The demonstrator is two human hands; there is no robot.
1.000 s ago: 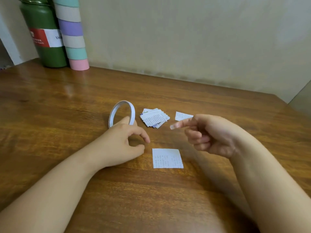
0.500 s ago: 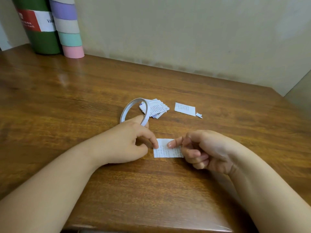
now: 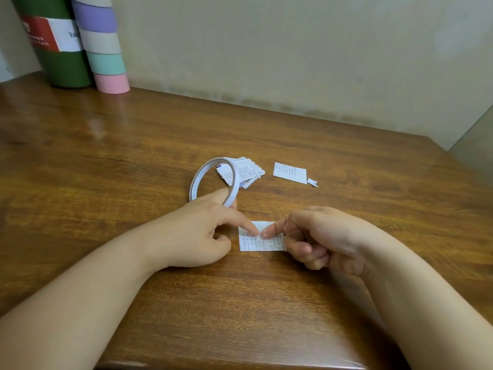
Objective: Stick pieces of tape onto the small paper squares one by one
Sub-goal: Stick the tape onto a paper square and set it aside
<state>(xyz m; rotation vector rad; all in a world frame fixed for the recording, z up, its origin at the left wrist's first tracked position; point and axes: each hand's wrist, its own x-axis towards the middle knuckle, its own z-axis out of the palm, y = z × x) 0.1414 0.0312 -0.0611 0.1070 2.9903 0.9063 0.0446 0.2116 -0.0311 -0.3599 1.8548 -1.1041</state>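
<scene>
Both index fingertips now meeting on paper square (image 3: 262,237), lying flat on counter (image 3: 106,161) between hands. Left hand (image 3: 197,233) gripping tape roll (image 3: 213,180), index pressing paper. Right hand (image 3: 317,236), earlier raised, now pressing down, other fingers curled. Paper stack (image 3: 249,170) sitting behind roll.

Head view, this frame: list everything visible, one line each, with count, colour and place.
paper square: one, white, printed, near centre, under both index fingertips
paper stack: one pile, white, behind the roll
loose square: one, white, right of the pile
scrap: one, white, beside it
tape roll: one, white, upright
flask: one, green, far left
tape stack: one, pastel, beside it
table: brown wood
left hand: holds roll, touches square
right hand: fingertip on square
</scene>
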